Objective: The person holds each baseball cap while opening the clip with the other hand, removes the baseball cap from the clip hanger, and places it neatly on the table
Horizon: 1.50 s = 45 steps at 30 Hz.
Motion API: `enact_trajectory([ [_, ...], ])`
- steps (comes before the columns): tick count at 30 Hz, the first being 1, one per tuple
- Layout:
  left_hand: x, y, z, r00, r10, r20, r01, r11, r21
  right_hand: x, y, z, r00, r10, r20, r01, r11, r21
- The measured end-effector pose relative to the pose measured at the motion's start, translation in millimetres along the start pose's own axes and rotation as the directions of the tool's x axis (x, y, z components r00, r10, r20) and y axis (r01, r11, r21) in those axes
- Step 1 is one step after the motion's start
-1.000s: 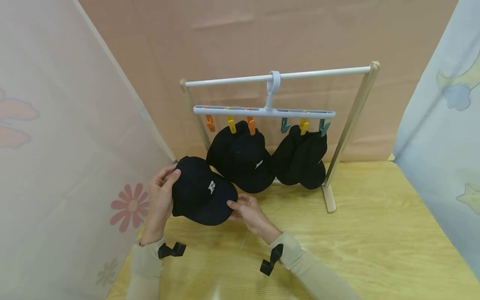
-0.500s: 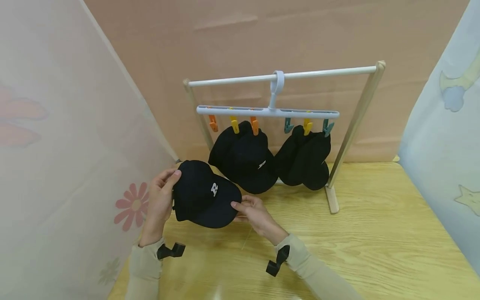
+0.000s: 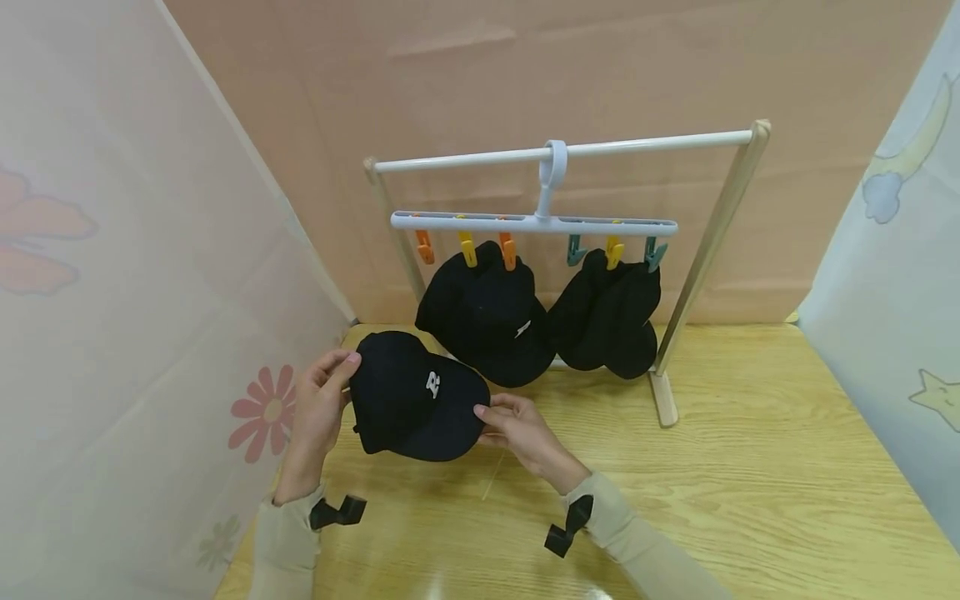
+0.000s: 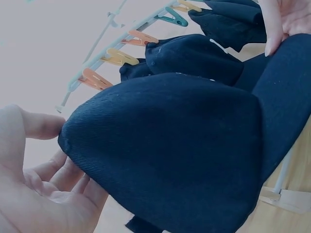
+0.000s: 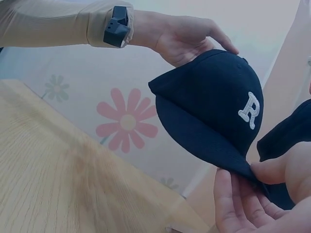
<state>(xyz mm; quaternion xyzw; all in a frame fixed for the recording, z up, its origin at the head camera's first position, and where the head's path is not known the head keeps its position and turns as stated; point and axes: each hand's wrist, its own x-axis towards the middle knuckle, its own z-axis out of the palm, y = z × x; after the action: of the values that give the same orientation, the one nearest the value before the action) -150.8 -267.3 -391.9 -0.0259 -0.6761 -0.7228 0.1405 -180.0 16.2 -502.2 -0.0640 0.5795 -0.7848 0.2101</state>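
Note:
Between my two hands is a black baseball cap (image 3: 397,392) with a white letter R, held above the table at the left front of a drying rack. My left hand (image 3: 318,408) pinches the top of its crown, thumb on one side and fingers behind. At the brim's edge my right hand (image 3: 525,433) grips with the thumb on top and fingers underneath, as the right wrist view (image 5: 257,199) also shows. Just behind, a second black cap (image 3: 487,317) hangs from a yellow clip (image 3: 468,250) and an orange clip (image 3: 507,250). Another black cap (image 3: 607,317) hangs to its right.
A pale blue clip hanger (image 3: 536,223) hangs from the rack's white bar (image 3: 645,148). At its left end an orange clip (image 3: 424,247) holds nothing. The rack's wooden leg (image 3: 705,258) stands right. Fabric walls (image 3: 150,250) enclose the wooden table (image 3: 765,467).
Both hands have lowered the cap slightly and shifted it a little to the right in the head view. Their grip on it looks the same. The hanging caps stay where they were.

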Motion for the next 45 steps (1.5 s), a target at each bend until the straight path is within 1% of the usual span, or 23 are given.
enact_trajectory([
  [5, -5.8, 0.3, 0.7, 1.000, 0.006, 0.014, -0.006, 0.999, 0.034, -3, 2, -3.1, 1.000, 0.011, 0.004, -0.011, 1.000, 0.002],
  [9, -8.7, -0.6, 1.5, 1.000, -0.002, 0.026, 0.000, 0.998, 0.056, -5, 5, -4.4, 1.000, 0.021, 0.002, -0.021, 1.000, 0.007],
  [17, -14.9, -11.2, 0.5, 0.999, -0.048, 0.004, 0.048, 0.997, 0.064, -6, 15, -7.9, 1.000, 0.017, -0.011, -0.017, 1.000, -0.004],
  [22, -18.8, -17.1, -0.4, 0.999, -0.050, -0.006, 0.050, 0.997, 0.060, -8, 18, -8.4, 0.999, 0.022, -0.027, -0.022, 1.000, -0.009],
  [30, -19.2, -25.5, 0.4, 0.999, -0.039, 0.026, 0.038, 0.998, 0.048, -10, 19, -11.5, 0.999, 0.018, -0.039, -0.019, 0.999, -0.027],
  [35, -18.3, -28.9, 1.3, 0.997, -0.066, 0.036, 0.063, 0.996, 0.066, -11, 19, -14.3, 0.999, 0.007, -0.040, -0.009, 0.998, -0.058],
  [45, -19.9, -34.5, 1.6, 0.993, -0.098, 0.066, 0.090, 0.989, 0.118, -13, 19, -19.6, 0.992, -0.001, -0.122, -0.013, 0.994, -0.113],
])
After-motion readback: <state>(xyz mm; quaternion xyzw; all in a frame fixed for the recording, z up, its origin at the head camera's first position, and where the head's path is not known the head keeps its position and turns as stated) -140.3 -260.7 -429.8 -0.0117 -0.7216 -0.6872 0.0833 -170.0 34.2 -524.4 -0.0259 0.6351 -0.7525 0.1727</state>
